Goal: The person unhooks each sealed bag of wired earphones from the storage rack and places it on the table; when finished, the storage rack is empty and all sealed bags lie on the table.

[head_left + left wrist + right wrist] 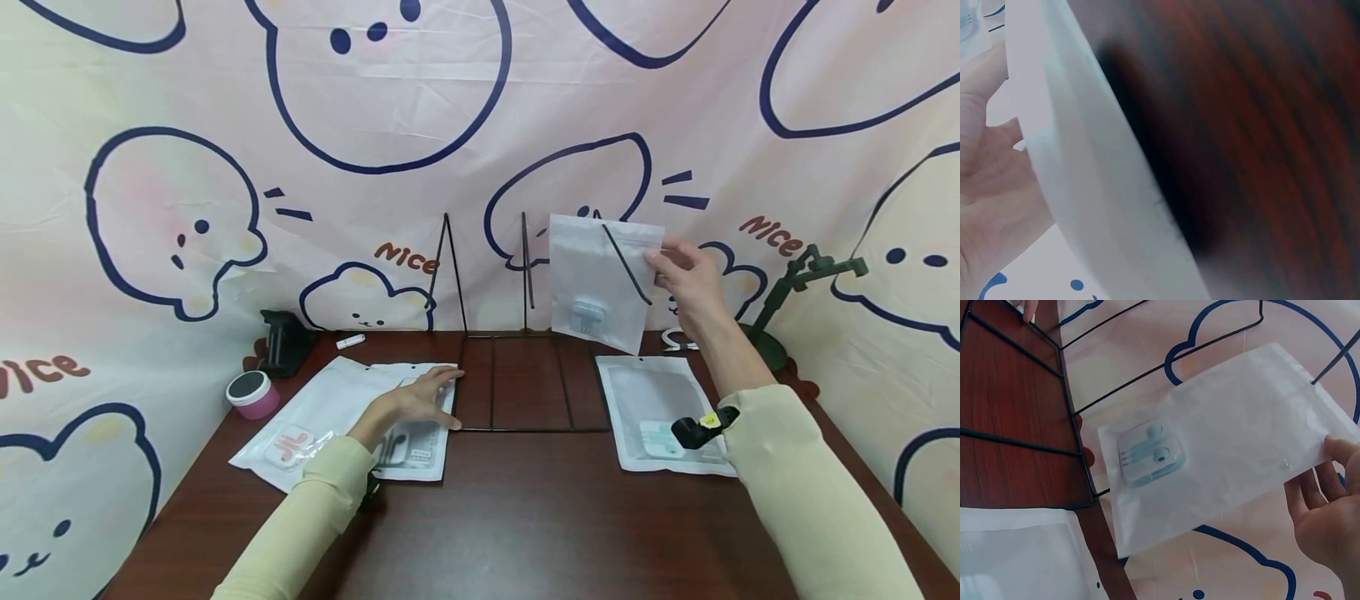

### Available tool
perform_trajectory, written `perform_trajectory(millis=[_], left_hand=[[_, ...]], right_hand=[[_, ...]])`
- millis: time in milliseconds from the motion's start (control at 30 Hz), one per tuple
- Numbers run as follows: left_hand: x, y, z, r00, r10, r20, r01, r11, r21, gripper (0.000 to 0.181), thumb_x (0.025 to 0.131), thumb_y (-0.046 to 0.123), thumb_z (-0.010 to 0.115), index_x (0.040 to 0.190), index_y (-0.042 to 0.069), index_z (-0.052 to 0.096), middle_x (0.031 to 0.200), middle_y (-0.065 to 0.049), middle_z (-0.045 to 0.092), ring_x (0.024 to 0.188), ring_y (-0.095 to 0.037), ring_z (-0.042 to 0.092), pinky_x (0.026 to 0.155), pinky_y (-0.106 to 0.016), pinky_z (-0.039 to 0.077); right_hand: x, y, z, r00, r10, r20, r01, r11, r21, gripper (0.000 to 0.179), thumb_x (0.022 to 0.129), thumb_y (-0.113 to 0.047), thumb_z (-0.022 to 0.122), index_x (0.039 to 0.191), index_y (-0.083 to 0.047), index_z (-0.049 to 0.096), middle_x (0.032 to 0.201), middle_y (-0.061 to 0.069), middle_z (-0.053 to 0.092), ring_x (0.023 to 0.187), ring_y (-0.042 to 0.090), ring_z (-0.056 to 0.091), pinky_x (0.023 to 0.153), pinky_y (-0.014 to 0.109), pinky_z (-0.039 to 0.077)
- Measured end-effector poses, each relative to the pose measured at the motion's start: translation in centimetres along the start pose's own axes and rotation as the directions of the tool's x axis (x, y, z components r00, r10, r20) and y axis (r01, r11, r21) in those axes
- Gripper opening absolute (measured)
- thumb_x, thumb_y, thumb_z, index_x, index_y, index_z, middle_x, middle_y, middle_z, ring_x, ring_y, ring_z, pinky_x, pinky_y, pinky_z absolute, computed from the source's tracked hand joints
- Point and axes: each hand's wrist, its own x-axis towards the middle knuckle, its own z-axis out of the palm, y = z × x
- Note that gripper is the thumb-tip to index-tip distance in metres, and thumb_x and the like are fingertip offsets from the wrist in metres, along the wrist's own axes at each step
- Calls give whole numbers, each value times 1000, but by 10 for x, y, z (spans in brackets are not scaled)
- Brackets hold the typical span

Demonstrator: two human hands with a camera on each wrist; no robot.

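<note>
My right hand (686, 279) pinches the upper right edge of a white zip bag (600, 267), thumb in front. A thin prong (626, 271) of the black wire rack (525, 430) passes through the top of the bag, which hangs slightly tilted. Through its plastic, the right wrist view shows earphones (1150, 453) in a clear case. My left hand (408, 404) reaches over a white bag (420, 467), its spread fingers and thumb at the left side of the rack's base. In the left wrist view, a blurred white bag edge (1085, 156) partly hides that hand.
Another white bag (330, 400) lies on the left, and one more (652, 379) on the right of the brown table (540, 517). Behind stand a black holder (285, 346), a pink jar (258, 400), a dark green stand (765, 329) and a white cable (675, 339).
</note>
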Motion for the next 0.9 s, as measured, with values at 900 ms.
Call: perform_trajectory(millis=[900], left_hand=[[1,-2,1,1000,10,-10,-10,1000,2,101,85,28,88,165,12,29,170,-14,19,152,-38,28,119,-64,29]], right_hand=[[-61,-12,-45,984,-126,125,126,992,9,13,98,-8,71,109,-14,68,98,-14,75,83,5,69,71,17,58]])
